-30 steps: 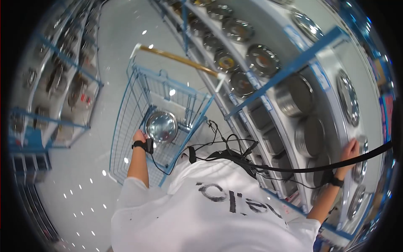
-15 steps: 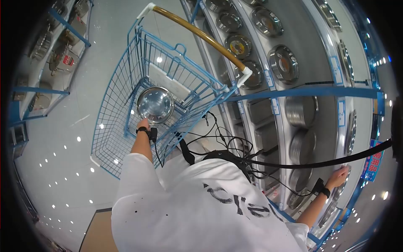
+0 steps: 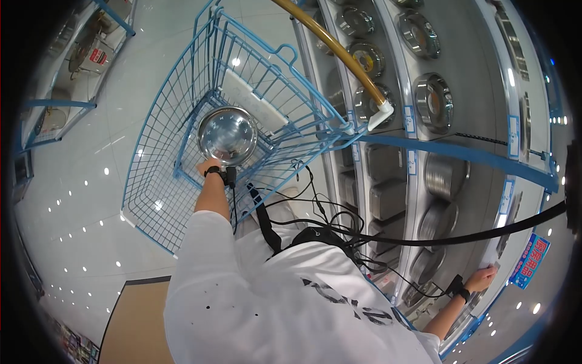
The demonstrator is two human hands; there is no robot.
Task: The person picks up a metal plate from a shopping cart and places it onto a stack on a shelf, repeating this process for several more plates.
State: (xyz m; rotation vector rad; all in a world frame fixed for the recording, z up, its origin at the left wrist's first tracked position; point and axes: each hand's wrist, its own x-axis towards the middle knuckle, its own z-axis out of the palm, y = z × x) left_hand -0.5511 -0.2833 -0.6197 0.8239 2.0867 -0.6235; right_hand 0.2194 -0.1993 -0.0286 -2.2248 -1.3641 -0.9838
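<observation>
My left hand (image 3: 210, 166) is closed on the near rim of a shiny stainless steel bowl (image 3: 228, 134), which it holds over the blue wire shopping cart (image 3: 160, 130). Small star-like marks show inside the bowl. Out at the right, my right hand (image 3: 481, 278) is at the outer edge of a shelf, beside metal pans, its fingers curled. What its fingertips grip, if anything, is hidden.
Shelves on the right hold round steel pans (image 3: 433, 103), stacked metal trays (image 3: 445, 176) and price tags. A blue shelf rail (image 3: 461, 156) crosses there. Black cables (image 3: 327, 212) hang at my waist. More shelves (image 3: 91, 67) stand at the left.
The view has shifted, so the cart handle and shelves sit differently. My left hand still holds the bowl over the cart. My right hand appears lower, along the shelf edge.
</observation>
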